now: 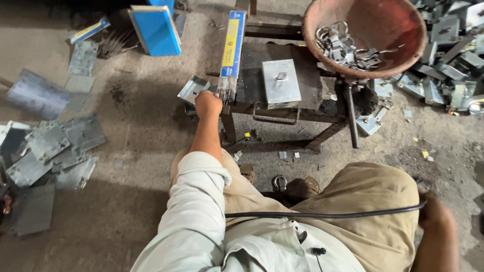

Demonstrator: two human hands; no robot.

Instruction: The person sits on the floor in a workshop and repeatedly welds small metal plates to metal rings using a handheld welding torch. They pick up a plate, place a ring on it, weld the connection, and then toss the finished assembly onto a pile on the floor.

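Note:
My left hand reaches forward and grips the corner of a bent sheet-metal piece at the left edge of a low dark work stand. A long open yellow-and-blue box of welding rods lies right beside it, with the rod ends sticking out near my hand. A flat metal box lid with a small fitting on top rests on the stand. My right hand is low at the right, blurred, next to a black cable that crosses my lap; whether it holds the cable is unclear.
A rusty round bowl with several metal clasps sits on the stand's right end. Bent metal parts pile up at far right. Flat metal sheets lie scattered on the floor at left. A blue box stands behind them.

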